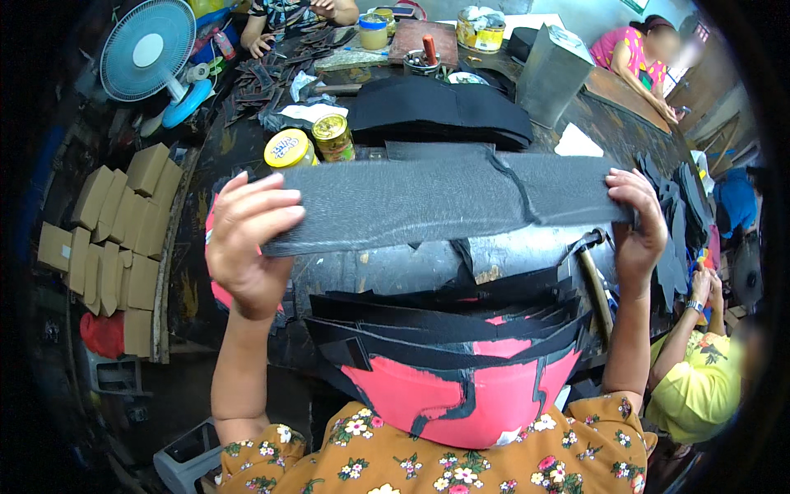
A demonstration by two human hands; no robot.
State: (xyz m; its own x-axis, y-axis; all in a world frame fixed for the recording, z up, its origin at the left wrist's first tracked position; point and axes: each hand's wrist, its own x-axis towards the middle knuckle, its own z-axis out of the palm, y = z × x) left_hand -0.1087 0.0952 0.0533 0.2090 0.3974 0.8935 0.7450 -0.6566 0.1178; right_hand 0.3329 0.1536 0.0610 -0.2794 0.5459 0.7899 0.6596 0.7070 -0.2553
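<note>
A long black strip of leather-like material stretches between my hands above the table. My left hand grips its left end, fingers curled over the top edge. At the other end my right hand pinches the strip, fingers bent over its edge. A raised seam runs down the strip right of its middle. Below it, against my body, lies a stack of curved black and pink pieces. More pink material shows beside my left hand, partly hidden by it. A hammer lies near my right forearm.
Black curved pieces are piled beyond the strip, beside a yellow-lidded jar and an open can. A metal box stands far right. Cardboard boxes and a fan are at left. Other people sit around the table.
</note>
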